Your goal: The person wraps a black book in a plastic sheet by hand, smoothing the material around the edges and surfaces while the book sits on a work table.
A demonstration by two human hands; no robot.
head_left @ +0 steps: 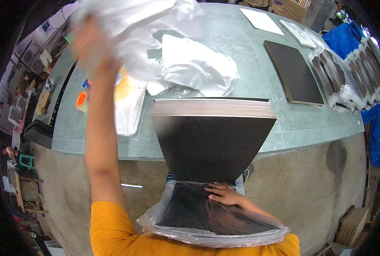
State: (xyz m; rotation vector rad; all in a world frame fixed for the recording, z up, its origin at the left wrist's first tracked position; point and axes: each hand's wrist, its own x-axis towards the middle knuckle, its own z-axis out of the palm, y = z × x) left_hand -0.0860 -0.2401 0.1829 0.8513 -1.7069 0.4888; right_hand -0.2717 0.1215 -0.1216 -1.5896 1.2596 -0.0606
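A thick stack of black-covered boards or books (213, 143), with pale layered edges at its far end, leans between the table edge and my body. A clear plastic bag (185, 230) covers its near end. My right hand (224, 194) rests on the black cover at the bag's rim, fingers spread; see-through film partly covers that forearm. Far out at the upper left, my raised left hand (94, 45) is smeared by motion. Thin, whitish plastic film (147, 21), also blurred, billows against it. Whether its fingers grip the film is unclear.
Crumpled white plastic (198, 64) lies on the green-grey table (258, 85). Left of the stack are a packet of clear bags (130, 111) and an orange-topped tape roll or cup (81, 100). At right lie a black board (294, 72) and plastic-wrapped black stacks (356, 70).
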